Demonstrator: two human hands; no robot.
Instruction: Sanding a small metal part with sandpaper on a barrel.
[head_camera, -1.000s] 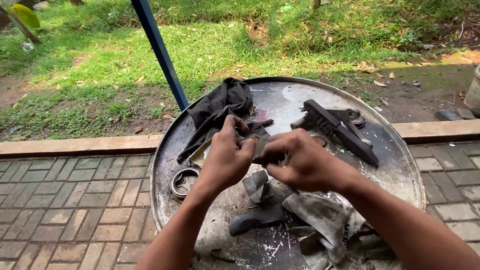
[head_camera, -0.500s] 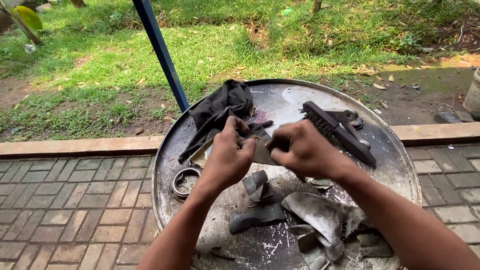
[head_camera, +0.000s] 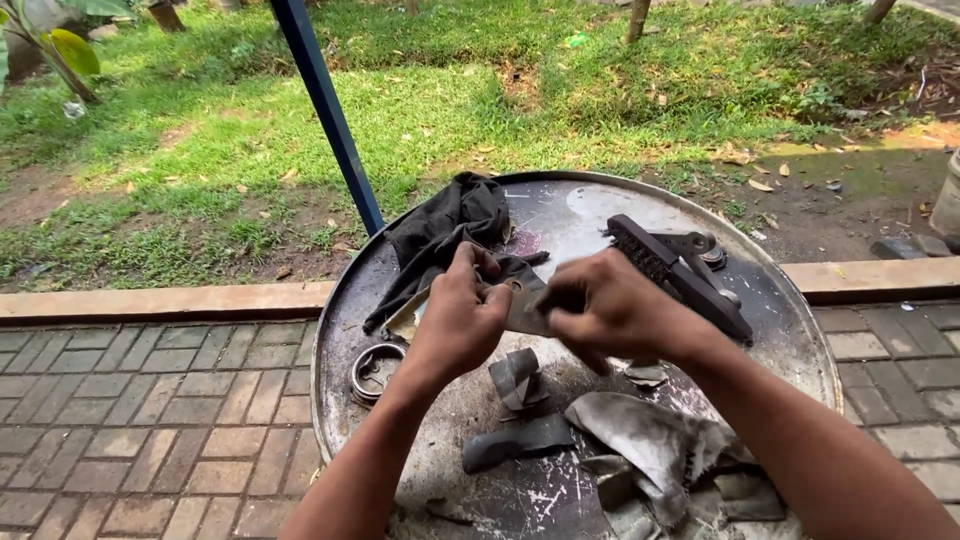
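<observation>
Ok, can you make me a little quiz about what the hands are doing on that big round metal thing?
1. True or false: both hands hold one small flat piece.
2. What lies left of the left hand? A) metal ring B) spoon C) bottle
3. What dark cloth lies at the drum top's far side?

Key:
1. True: the right hand grips the flat piece too.
2. A, the metal ring.
3. The black rag.

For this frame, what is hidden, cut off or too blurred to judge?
Head view only:
- Small flat piece: mostly covered by left hand and right hand; shape unclear.
- Right hand's fingers: motion-blurred.
- Drum top: near rim cut off by the bottom edge.
- Grey scraps: partly behind the right forearm.
</observation>
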